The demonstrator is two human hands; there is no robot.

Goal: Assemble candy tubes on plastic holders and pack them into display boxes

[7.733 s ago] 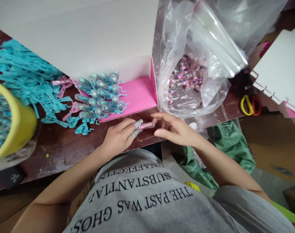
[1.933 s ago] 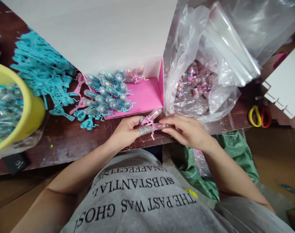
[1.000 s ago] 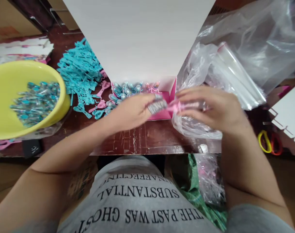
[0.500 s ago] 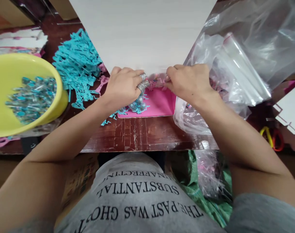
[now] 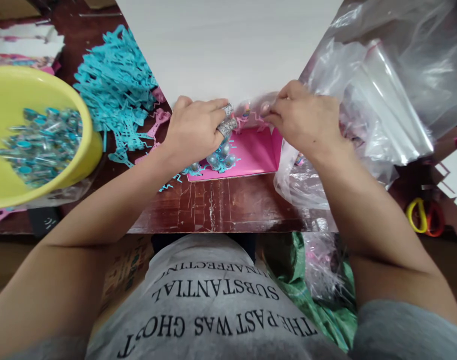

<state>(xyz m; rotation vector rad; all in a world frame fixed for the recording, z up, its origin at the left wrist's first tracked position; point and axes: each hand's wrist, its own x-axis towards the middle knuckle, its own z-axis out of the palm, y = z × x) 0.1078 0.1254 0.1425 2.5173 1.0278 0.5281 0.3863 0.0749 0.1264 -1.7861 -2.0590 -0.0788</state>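
A pink card box with a tall white panel rising behind it lies in front of me. Over its left part is my left hand, fingers bent and closed, with glittery silver bands around two digits; what its tips grip is hidden. My right hand pinches a small clear and pink piece at the box's back right. Beside that piece, another small colourful piece on a pink plastic holder stands along the back. Clear round pieces on blue plastic holders sit at the box's left.
At left stands a yellow basin of clear and blue pieces, beside a heap of blue plastic parts. Clear plastic bags lie at right, near yellow and red scissors. The table edge runs before me.
My right hand has shifted slightly right and away from my left hand, showing the small pieces between them. My left hand stays over the box's left part. The view has shifted slightly.
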